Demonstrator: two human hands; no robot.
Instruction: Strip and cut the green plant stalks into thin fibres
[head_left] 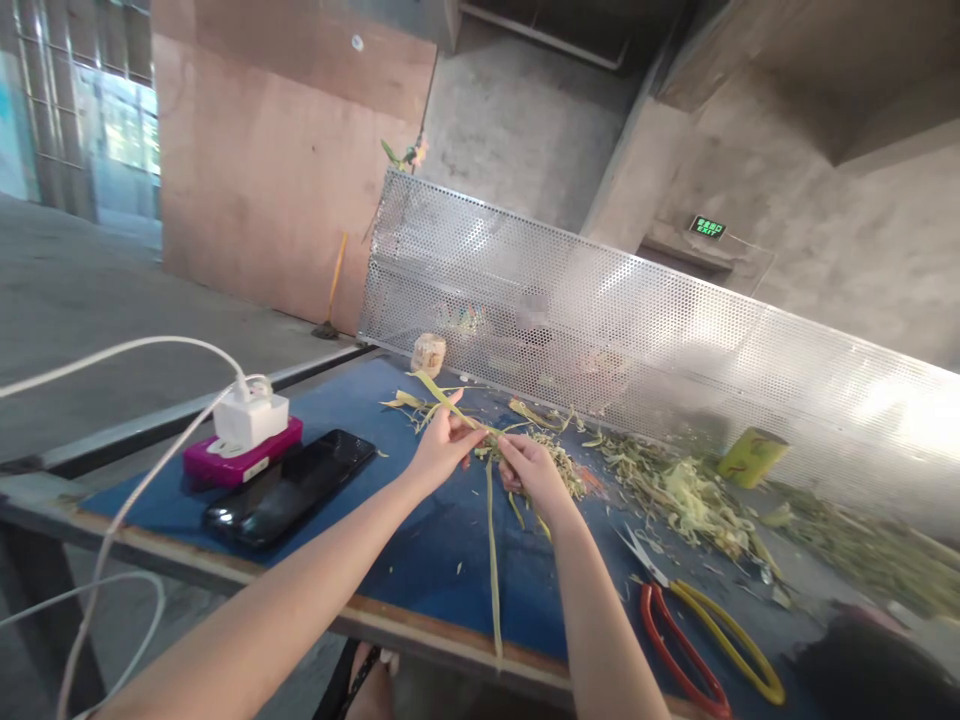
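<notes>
Both of my hands work over a blue tabletop [435, 560]. My left hand [442, 440] pinches a yellow-green leaf strip [442, 397] that runs up and to the left. My right hand [529, 470] is closed on the same bundle of strips, close beside the left. A long thin strip [493, 560] hangs from the hands down past the table's front edge. Around the hands lie loose strips and shreds [675, 490].
Scissors with red and yellow handles [705, 630] lie at the right. A black phone [289, 487], a magenta box [240, 455] and a white charger [250, 415] with its cable sit at the left. A perforated metal screen [637, 340] backs the table. A yellow-green tube [750, 455] lies near it.
</notes>
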